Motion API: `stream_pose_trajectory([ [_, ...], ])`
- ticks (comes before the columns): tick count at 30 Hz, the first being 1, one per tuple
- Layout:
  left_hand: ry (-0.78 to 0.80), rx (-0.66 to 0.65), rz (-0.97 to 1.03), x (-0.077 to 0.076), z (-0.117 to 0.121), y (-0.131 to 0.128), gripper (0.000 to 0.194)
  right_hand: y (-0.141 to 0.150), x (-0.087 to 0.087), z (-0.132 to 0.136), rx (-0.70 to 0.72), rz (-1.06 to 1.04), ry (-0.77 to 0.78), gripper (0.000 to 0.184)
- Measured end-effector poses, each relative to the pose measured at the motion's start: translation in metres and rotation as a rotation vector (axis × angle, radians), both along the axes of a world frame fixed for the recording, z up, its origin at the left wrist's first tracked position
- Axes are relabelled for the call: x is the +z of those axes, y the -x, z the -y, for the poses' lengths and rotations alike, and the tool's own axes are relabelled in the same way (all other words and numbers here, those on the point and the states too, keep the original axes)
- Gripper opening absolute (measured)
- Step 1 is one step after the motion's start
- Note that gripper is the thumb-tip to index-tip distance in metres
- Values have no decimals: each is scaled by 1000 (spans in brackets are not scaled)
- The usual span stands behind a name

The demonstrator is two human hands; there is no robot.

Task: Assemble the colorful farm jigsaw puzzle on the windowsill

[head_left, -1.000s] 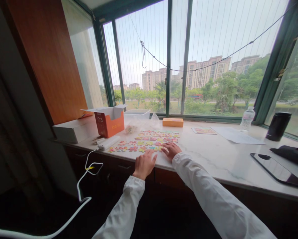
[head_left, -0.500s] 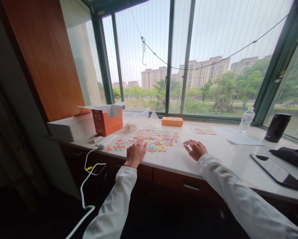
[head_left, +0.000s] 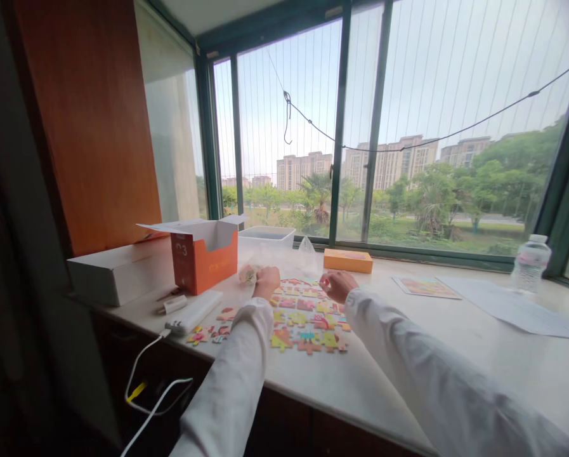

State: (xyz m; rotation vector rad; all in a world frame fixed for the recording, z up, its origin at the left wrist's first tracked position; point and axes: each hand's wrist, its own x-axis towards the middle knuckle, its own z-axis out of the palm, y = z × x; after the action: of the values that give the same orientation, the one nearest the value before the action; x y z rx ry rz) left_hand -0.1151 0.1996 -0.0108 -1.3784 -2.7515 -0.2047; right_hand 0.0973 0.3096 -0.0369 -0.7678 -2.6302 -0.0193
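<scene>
Many joined jigsaw pieces form a puzzle in pink, yellow and green on the white tabletop. My left hand is at its far left corner, beside a clear plastic bag with small contents. The back of that hand hides most of its fingers, so its grip does not show. At the far right corner, my right hand has its fingers curled together; what they hold, if anything, is too small to make out. Loose jigsaw pieces lie left of the puzzle, partly behind my left sleeve.
On the left stand an orange open box, a white box and a white power strip with cables. A clear bin and an orange carton are by the window. A picture card, paper and bottle lie right.
Both hands have moved forward to the puzzle's far edge, and the right hand has also come in leftward with its fingers curling. The view has moved closer to the table.
</scene>
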Motion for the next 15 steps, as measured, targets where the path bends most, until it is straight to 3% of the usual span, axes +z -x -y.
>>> stream_pose_trajectory([
  [7,-60,-17,-1,-32,-10,24,36,122,-9,-27,39,42,208,27],
  [11,-55,-14,1,-40,-13,31,29,160,-17,-35,31,55,243,38],
  [15,-99,-37,-7,-46,-16,35,26,179,-26,-42,21,78,263,48],
])
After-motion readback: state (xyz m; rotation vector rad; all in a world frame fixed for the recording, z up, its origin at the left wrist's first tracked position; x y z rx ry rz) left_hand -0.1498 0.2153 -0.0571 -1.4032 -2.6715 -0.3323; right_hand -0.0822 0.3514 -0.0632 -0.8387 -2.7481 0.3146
